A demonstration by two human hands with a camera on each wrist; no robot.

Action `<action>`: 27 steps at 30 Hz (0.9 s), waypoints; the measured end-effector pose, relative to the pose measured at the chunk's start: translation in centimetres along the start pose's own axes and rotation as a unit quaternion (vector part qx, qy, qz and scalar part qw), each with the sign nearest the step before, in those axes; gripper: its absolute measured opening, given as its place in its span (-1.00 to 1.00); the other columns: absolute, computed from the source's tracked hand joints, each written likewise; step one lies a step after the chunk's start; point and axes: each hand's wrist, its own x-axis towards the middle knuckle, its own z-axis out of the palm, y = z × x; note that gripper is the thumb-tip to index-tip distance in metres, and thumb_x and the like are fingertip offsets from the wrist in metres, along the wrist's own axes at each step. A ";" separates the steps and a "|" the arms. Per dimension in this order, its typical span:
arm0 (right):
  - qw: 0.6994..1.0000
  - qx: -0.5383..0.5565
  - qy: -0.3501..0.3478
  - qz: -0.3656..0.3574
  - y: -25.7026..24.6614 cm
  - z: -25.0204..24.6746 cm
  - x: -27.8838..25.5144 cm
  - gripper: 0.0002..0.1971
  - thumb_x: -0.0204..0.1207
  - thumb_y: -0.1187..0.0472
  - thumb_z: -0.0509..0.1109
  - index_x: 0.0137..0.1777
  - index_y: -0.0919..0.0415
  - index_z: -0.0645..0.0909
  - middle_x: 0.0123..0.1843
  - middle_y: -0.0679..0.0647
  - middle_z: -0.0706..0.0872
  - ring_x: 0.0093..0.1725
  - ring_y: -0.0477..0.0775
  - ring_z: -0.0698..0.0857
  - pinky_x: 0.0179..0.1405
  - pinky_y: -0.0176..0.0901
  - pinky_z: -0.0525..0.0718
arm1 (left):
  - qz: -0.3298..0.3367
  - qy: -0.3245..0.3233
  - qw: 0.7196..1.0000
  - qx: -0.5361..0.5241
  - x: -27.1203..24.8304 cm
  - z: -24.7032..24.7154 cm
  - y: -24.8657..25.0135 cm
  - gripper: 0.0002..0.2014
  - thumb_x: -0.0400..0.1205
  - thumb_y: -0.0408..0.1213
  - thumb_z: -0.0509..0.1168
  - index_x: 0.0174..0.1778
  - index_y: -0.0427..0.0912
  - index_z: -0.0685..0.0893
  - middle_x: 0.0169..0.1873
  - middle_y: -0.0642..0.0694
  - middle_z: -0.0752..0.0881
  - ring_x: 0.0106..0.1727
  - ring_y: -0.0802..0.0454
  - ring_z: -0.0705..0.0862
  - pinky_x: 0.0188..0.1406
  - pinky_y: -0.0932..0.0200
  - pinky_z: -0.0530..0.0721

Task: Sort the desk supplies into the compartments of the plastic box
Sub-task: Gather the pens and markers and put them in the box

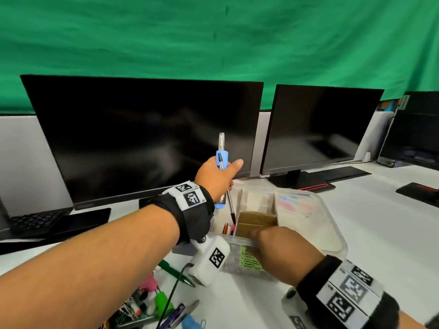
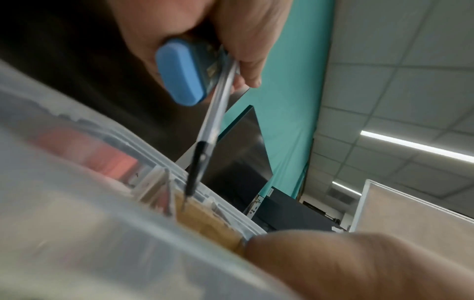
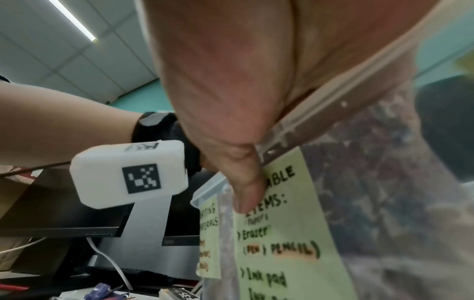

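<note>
My left hand grips a clear pen with a black tip, together with a blue oblong item. It holds them upright over the left end of the clear plastic box. In the left wrist view the pen points down, its tip just above a brown cardboard divider, and the blue item sits against the palm. My right hand grips the box's near rim, with the thumb pressed on a green label outside. Some pens lie in the left compartment.
A heap of loose supplies and a green pen lie on the white desk at the near left. Two dark monitors stand close behind the box. A black keyboard is at the far left.
</note>
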 end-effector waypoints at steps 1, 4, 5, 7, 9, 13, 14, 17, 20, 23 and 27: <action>1.000 0.002 0.003 -0.002 0.0 0.0 0.1 -0.77 0.63 0.07 0.18 0.14 0.08 0.61 0.05 0.11 0.76 0.05 0.20 0.72 -0.02 -0.08 0.61 | -0.016 -0.004 1.000 0.022 0.3 0.3 -0.4 -0.70 0.60 -0.01 0.32 -0.24 -0.15 0.47 -0.48 -0.02 0.53 -0.52 0.11 0.51 -0.41 0.27 0.59; 1.000 0.002 0.022 -0.017 0.1 0.0 0.1 -0.78 0.63 0.12 0.19 0.16 0.08 0.61 0.05 0.12 0.76 0.04 0.22 0.72 -0.06 -0.08 0.60 | -0.069 -0.034 0.986 0.149 0.8 1.0 -1.9 -0.59 0.56 0.11 0.32 -0.30 -0.17 0.44 -0.53 -0.04 0.54 -0.58 0.10 0.49 -0.66 0.37 0.48; 0.999 0.003 0.031 -0.021 0.1 0.0 0.0 -0.79 0.63 0.13 0.19 0.16 0.09 0.60 0.04 0.12 0.76 0.03 0.22 0.72 -0.10 -0.10 0.57 | -0.085 -0.039 0.983 0.159 0.8 1.2 -2.3 -0.58 0.56 0.12 0.32 -0.32 -0.17 0.42 -0.54 -0.06 0.51 -0.59 0.08 0.48 -0.68 0.35 0.46; 0.999 -0.002 0.044 -0.030 0.0 0.1 -0.1 -0.80 0.64 0.13 0.17 0.14 0.09 0.59 0.04 0.12 0.76 0.03 0.23 0.72 -0.18 -0.14 0.47 | -0.099 -0.026 0.986 0.135 1.1 1.5 -2.6 -0.59 0.59 0.07 0.31 -0.35 -0.15 0.39 -0.54 -0.08 0.49 -0.58 0.04 0.47 -0.61 0.31 0.47; 0.998 -0.005 0.052 -0.031 0.0 0.1 -0.2 -0.81 0.63 0.15 0.17 0.11 0.11 0.58 0.04 0.12 0.76 0.03 0.23 0.72 -0.22 -0.17 0.41 | -0.084 0.024 0.992 0.090 1.7 1.7 -2.2 -0.68 0.62 -0.01 0.30 -0.29 -0.15 0.43 -0.45 -0.10 0.53 -0.51 0.01 0.52 -0.49 0.23 0.54; 0.997 -0.007 0.058 -0.039 0.2 0.1 -0.1 -0.83 0.62 0.18 0.17 0.09 0.13 0.58 0.03 0.12 0.76 0.02 0.22 0.72 -0.24 -0.17 0.37 | -0.062 0.070 0.996 -0.011 2.4 1.3 -1.3 -0.80 0.61 -0.16 0.33 -0.20 -0.12 0.46 -0.40 -0.02 0.54 -0.49 0.06 0.60 -0.26 0.06 0.72; 0.997 -0.006 0.060 -0.044 0.2 0.1 -0.1 -0.82 0.63 0.18 0.17 0.09 0.13 0.58 0.03 0.11 0.76 0.01 0.21 0.72 -0.24 -0.17 0.38 | -0.057 0.064 0.996 0.019 2.3 1.4 -1.4 -0.79 0.60 -0.13 0.35 -0.18 -0.14 0.47 -0.42 0.00 0.53 -0.49 0.09 0.59 -0.33 0.13 0.70; 0.997 -0.004 0.060 -0.049 0.2 -0.1 -0.2 -0.81 0.64 0.17 0.16 0.11 0.13 0.59 0.03 0.11 0.75 0.01 0.20 0.72 -0.24 -0.17 0.38 | -0.049 0.045 0.993 0.094 2.3 1.6 -1.5 -0.70 0.59 0.00 0.33 -0.21 -0.16 0.48 -0.47 -0.01 0.52 -0.53 0.14 0.54 -0.51 0.30 0.51; 0.997 -0.006 0.054 -0.046 0.2 0.0 -0.2 -0.81 0.64 0.17 0.17 0.11 0.14 0.59 0.03 0.12 0.75 0.01 0.21 0.71 -0.23 -0.16 0.40 | -0.012 0.068 0.992 0.103 2.6 1.7 -1.1 -0.66 0.59 0.04 0.31 -0.34 -0.08 0.41 -0.47 -0.02 0.50 -0.50 0.09 0.52 -0.50 0.28 0.46; 0.997 0.004 0.056 -0.046 0.2 0.1 0.0 -0.81 0.64 0.15 0.16 0.10 0.13 0.59 0.03 0.11 0.76 0.00 0.20 0.72 -0.21 -0.16 0.43 | -0.028 0.018 0.981 0.189 2.3 1.8 -1.4 -0.66 0.57 0.06 0.32 -0.17 -0.17 0.50 -0.41 -0.07 0.57 -0.42 0.04 0.56 -0.50 0.27 0.45; 0.997 0.009 0.055 -0.049 0.1 0.2 -0.1 -0.81 0.65 0.14 0.17 0.11 0.13 0.58 0.05 0.11 0.75 0.03 0.19 0.72 -0.17 -0.16 0.48 | -0.074 -0.103 0.920 0.372 1.3 1.8 -2.7 -0.58 0.58 0.14 0.27 -0.14 -0.22 0.57 -0.35 -0.06 0.67 -0.47 0.11 0.55 -0.49 0.26 0.45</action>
